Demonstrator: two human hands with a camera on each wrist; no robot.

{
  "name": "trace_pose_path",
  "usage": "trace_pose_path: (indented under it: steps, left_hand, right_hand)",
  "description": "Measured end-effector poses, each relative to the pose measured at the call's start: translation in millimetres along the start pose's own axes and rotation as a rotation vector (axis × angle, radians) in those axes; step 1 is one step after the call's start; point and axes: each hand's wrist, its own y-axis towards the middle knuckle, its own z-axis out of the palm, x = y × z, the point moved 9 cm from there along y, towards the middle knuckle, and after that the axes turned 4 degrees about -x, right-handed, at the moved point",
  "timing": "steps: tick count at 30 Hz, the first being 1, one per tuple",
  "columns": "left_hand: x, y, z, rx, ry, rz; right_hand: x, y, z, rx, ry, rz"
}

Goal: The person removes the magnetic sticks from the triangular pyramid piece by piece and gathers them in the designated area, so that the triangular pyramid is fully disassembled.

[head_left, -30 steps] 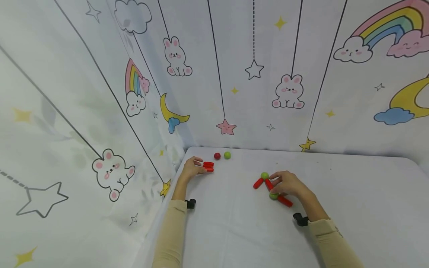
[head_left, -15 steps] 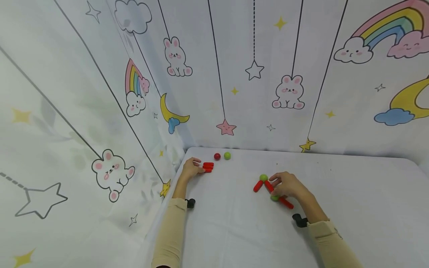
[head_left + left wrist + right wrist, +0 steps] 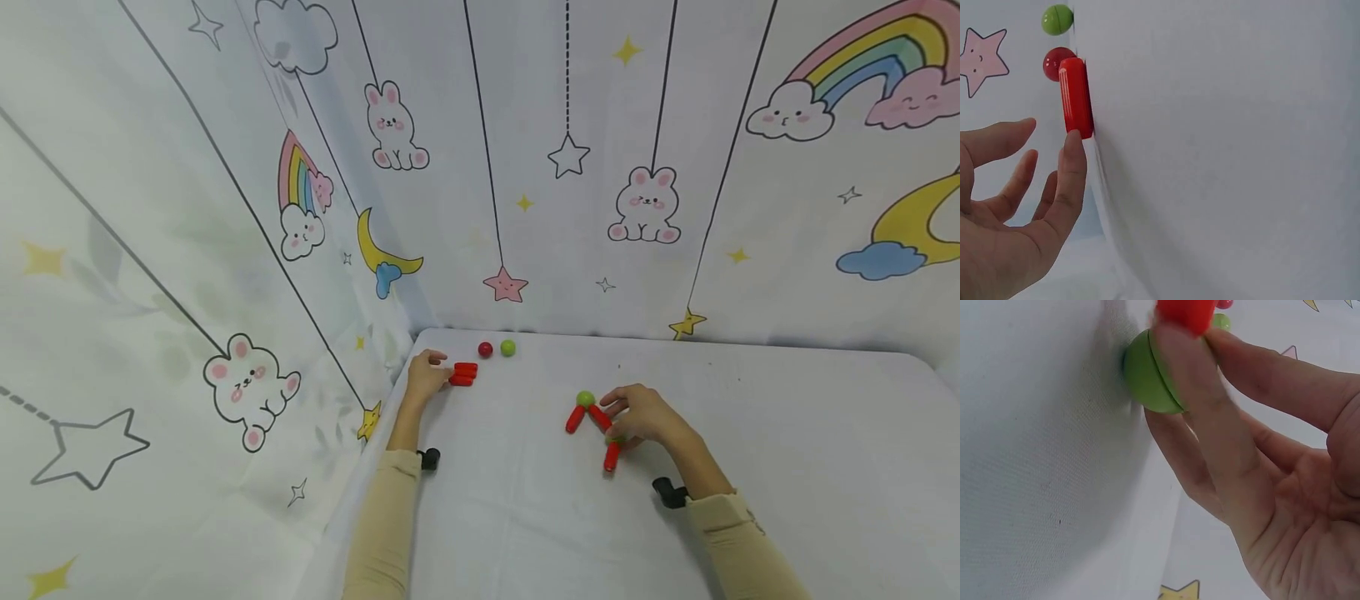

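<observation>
In the head view my left hand point(image 3: 426, 377) is beside several stacked-looking red rods point(image 3: 465, 367) at the table's far left. Its fingers are loosely bent, and one fingertip touches a red rod's end point(image 3: 1076, 100) in the left wrist view. My right hand point(image 3: 643, 414) pinches a green ball point(image 3: 1147, 378), partly covered by its fingers. A red rod point(image 3: 612, 457) points toward the front from that ball. Another red rod point(image 3: 599, 417) runs from it up to a second green ball point(image 3: 585, 400). From there a third red rod point(image 3: 575, 419) slants to the front left.
A red ball point(image 3: 485, 350) and a green ball point(image 3: 507, 348) lie near the table's back left edge. White cloth covers the table point(image 3: 517, 500). Printed curtains point(image 3: 465, 167) hang behind it and along its left side.
The front red rod has swung from pointing front right to pointing nearly straight forward toward me. The far green ball has shifted slightly left. The left fingers have drawn back a little along the rods.
</observation>
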Motion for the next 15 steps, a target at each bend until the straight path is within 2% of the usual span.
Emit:
trace_pose_path:
  steps: [7,15]
  left_hand:
    - [-19.7,-8.4,-0.5,-0.034,-0.071,0.067]
    - [-41.1,-25.1,11.9,0.009,-0.104,0.108]
  right_hand:
    - [2.7,0.4,2.3,0.002,-0.025,-0.021]
    - [1.9,0.1,2.2,0.001,0.003,-0.024]
